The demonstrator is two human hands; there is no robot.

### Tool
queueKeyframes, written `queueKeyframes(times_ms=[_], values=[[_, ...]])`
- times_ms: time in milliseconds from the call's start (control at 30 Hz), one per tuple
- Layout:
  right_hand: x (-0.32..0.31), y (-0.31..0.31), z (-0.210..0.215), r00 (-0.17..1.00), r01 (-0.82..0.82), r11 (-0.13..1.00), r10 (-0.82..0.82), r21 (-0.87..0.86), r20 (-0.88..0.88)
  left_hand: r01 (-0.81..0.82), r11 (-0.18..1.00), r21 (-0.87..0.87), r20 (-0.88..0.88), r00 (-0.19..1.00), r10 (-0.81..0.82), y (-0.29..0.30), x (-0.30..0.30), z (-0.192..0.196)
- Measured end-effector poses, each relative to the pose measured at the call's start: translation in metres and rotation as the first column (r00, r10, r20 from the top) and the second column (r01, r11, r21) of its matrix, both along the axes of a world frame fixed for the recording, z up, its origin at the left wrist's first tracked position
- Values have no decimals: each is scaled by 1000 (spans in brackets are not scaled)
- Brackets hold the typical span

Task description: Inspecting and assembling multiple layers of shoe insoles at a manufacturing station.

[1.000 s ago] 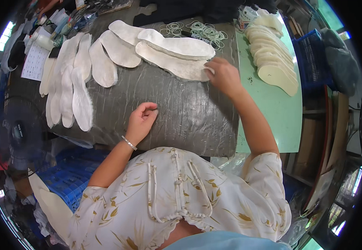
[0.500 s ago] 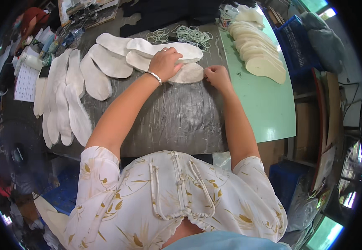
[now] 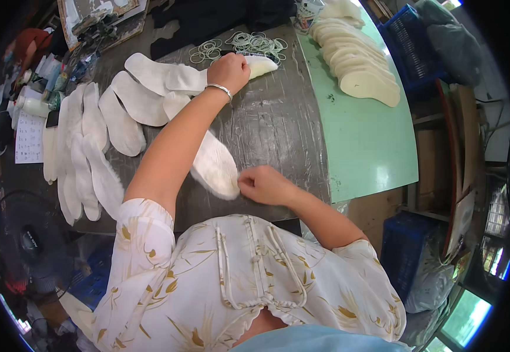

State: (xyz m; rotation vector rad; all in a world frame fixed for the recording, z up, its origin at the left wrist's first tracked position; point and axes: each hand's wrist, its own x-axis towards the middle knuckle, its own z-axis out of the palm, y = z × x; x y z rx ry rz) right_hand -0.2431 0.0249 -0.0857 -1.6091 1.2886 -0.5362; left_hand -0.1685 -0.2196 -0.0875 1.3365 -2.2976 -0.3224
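Observation:
My right hand [image 3: 265, 185] is closed in a pinch on the end of a fuzzy white insole [image 3: 215, 169], which lies slanted toward the table's front edge. The insole's far end passes under my left forearm. Farther off, my left hand [image 3: 229, 71] is closed round the middle of another white insole [image 3: 262, 66]. That one's right end shows a cream-coloured face past my knuckles, and its other end stretches left among the insoles on the table. My left fingertips are partly hidden.
Several white insoles [image 3: 93, 176] lie overlapped on the left of the dark table [image 3: 266, 123]. A fanned row of cream insoles [image 3: 363, 82] rests on a green board [image 3: 372, 158] at right. Pale rubber bands [image 3: 255, 44] and black cloth [image 3: 208, 17] lie at the back.
My right hand has come nearer with the insole's end, swinging it from crosswise to slanted toward me. My left hand has moved up slightly and closed on the other insole, whose right end now looks turned.

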Motion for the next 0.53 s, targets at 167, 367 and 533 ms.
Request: queueKeyframes(times_ms=[167,367,533], values=[[-25,25,5,983,113,991,-121,-67,-137,76,972,222,71,993,-94,1,3,7],[-94,13,19,763,492,816,-573,-304,-301,146,973,177,-358,931,-75,26,36,23],[-89,26,19,920,115,978,-172,-176,-352,264,943,205,-586,804,-98,38,65,20]])
